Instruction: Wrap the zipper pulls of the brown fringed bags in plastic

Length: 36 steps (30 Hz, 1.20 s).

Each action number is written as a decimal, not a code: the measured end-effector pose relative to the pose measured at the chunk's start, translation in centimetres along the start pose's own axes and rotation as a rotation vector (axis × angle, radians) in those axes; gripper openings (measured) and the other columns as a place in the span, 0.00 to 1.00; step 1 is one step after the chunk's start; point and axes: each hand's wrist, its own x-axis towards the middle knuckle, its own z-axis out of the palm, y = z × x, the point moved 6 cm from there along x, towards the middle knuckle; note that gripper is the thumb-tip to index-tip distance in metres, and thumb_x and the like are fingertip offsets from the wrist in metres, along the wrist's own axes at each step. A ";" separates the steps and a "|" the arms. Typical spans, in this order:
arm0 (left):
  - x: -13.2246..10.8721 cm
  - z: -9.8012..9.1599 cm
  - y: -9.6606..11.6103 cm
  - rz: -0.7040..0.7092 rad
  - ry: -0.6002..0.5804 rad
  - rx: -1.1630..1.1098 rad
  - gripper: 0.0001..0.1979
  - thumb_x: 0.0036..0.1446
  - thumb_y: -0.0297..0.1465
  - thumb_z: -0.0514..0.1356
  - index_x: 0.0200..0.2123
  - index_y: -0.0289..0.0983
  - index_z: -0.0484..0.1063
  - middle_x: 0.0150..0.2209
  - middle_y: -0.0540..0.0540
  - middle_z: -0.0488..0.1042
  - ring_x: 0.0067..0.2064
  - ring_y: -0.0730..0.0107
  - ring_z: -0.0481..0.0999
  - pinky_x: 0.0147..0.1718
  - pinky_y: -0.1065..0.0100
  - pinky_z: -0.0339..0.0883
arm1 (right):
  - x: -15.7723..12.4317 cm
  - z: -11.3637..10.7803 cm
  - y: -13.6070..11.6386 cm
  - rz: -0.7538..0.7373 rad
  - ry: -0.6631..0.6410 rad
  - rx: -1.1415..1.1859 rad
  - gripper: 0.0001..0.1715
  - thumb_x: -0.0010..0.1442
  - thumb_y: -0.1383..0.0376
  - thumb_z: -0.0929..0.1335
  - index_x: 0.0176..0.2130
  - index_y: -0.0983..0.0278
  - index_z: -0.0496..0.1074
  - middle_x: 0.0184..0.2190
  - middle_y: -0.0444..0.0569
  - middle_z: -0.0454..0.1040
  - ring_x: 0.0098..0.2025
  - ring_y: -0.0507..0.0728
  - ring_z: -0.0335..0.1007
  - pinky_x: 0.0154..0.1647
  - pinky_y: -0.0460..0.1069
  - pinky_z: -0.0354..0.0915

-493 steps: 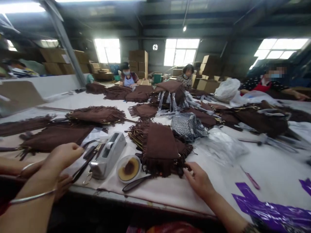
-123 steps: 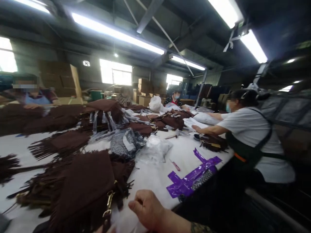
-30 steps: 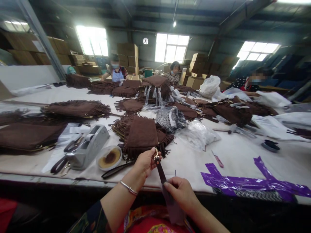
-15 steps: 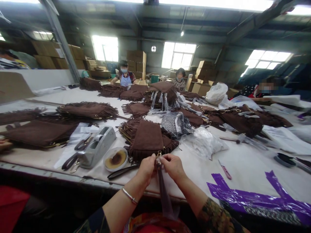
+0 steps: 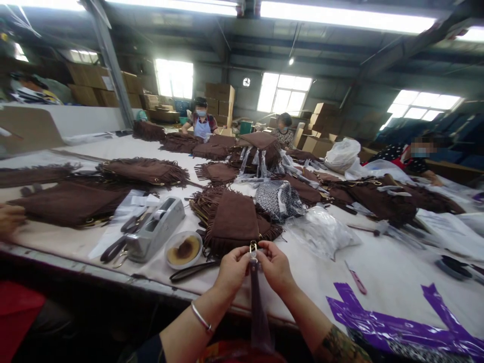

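From where I stand, both bare hands are busy at one spot. The left hand point(image 5: 234, 269) and the right hand point(image 5: 276, 267) pinch the top of a dark strap point(image 5: 256, 295), thumbs facing, with its gold clasp point(image 5: 253, 246) poking up between the fingertips. The strap hangs below the hands past the edge of the bench point(image 5: 313, 282), with a clear plastic sleeve point(image 5: 262, 327) around it; I can't tell exactly which fingertips bear on metal and which on film.

If both pinches slackened together, I reckon the strap's own weight would pull it down off the bench edge. The thin film could tear if tugged hard against the clasp. Just beyond the fingertips sits a stack of fringed brown bags point(image 5: 237, 217), and the clasp might snag a strand if the hands pushed forward.

Left of the left hand, near it, lies a loose strap point(image 5: 192, 270), with a dish point(image 5: 184, 250) behind; a careless elbow or sleeve could tip that. Well to the right of the right hand lies a pink-handled knife point(image 5: 357, 281), risky for film or skin if an arm swept outward.
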 end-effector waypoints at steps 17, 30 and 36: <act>-0.1 1.1 2.9 0.205 -0.143 0.339 0.18 0.54 0.38 0.61 0.46 0.34 0.76 0.33 0.44 0.77 0.28 0.70 0.73 0.23 0.73 0.64 | 0.8 -0.7 -3.5 -0.362 -0.152 -0.321 0.18 0.61 0.67 0.62 0.48 0.63 0.75 0.43 0.53 0.78 0.45 0.58 0.73 0.50 0.53 0.67; 2.0 0.4 0.7 0.181 0.187 0.101 0.18 0.51 0.46 0.62 0.30 0.35 0.72 0.22 0.50 0.67 0.22 0.72 0.64 0.19 0.71 0.57 | 2.9 1.1 -4.1 -0.300 0.007 -0.749 0.13 0.62 0.66 0.59 0.29 0.62 0.68 0.25 0.50 0.75 0.29 0.58 0.72 0.30 0.50 0.56; 0.5 0.7 0.1 0.159 0.155 0.119 0.26 0.45 0.53 0.65 0.31 0.34 0.70 0.27 0.46 0.71 0.29 0.69 0.69 0.26 0.70 0.62 | 3.4 0.5 -4.2 -0.252 0.062 -0.640 0.13 0.61 0.63 0.60 0.29 0.61 0.71 0.26 0.49 0.77 0.30 0.59 0.73 0.32 0.50 0.59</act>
